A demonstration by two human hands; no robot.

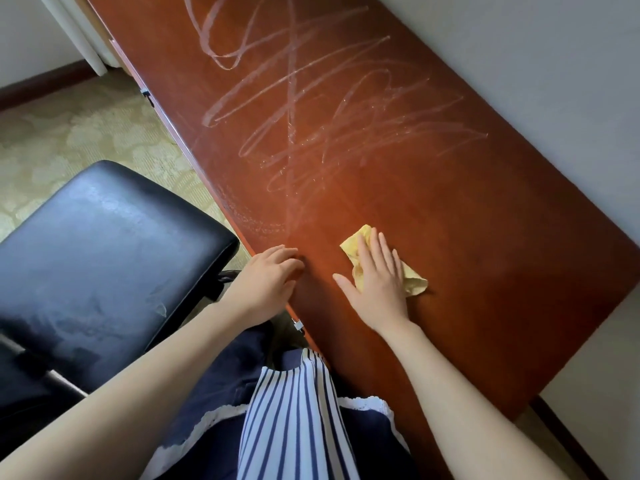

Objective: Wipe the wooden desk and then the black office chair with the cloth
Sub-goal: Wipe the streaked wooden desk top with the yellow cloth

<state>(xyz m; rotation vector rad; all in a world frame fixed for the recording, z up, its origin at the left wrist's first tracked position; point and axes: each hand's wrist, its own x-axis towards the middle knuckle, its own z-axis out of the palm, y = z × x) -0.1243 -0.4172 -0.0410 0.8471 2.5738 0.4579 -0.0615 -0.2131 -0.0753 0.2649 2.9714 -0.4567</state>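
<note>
One head-worn, wide-angle view looks steeply down from close above. The desk (pixel 450 220) runs diagonally from top centre to lower right, and the chair (pixel 104 254) fills the left.

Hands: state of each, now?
Left hand: open, fingers resting on the desk, holding nothing.
Right hand: open, flat, pressing the cloth on the desk.

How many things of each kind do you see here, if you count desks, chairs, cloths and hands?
Desks: 1, the wooden desk
Chairs: 1, the black office chair
Cloths: 1, the yellow cloth
Hands: 2, the left hand on the desk edge and the right hand flat on the cloth
Total: 5
</note>
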